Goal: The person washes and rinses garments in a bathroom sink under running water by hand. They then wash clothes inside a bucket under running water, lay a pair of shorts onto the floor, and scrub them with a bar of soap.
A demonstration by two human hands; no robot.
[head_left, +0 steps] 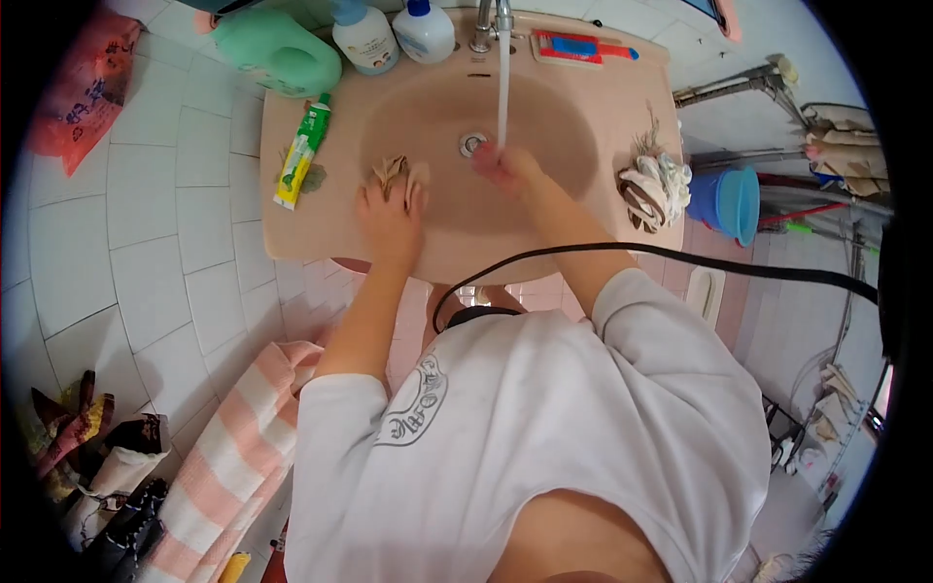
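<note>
My left hand (394,214) is closed on a small crumpled brown cloth (392,173), pressed to the left side of the pink sink (330,219). Part of the cloth pokes out past the fingers. Water runs in a steady stream (503,97) from the metal tap (483,29). It falls onto my right hand (510,173), which is over the basin near the drain (472,145). The fingers of that hand look loosely stretched and somewhat blurred, and I see nothing held in them.
Along the back left stand a green jug (277,53) and two pump bottles (365,39). A toothpaste tube (303,151) lies on the left rim. Wadded cloths (653,191) sit on the right rim. A blue bucket (724,206) is beyond. A black cable (641,250) crosses my right forearm.
</note>
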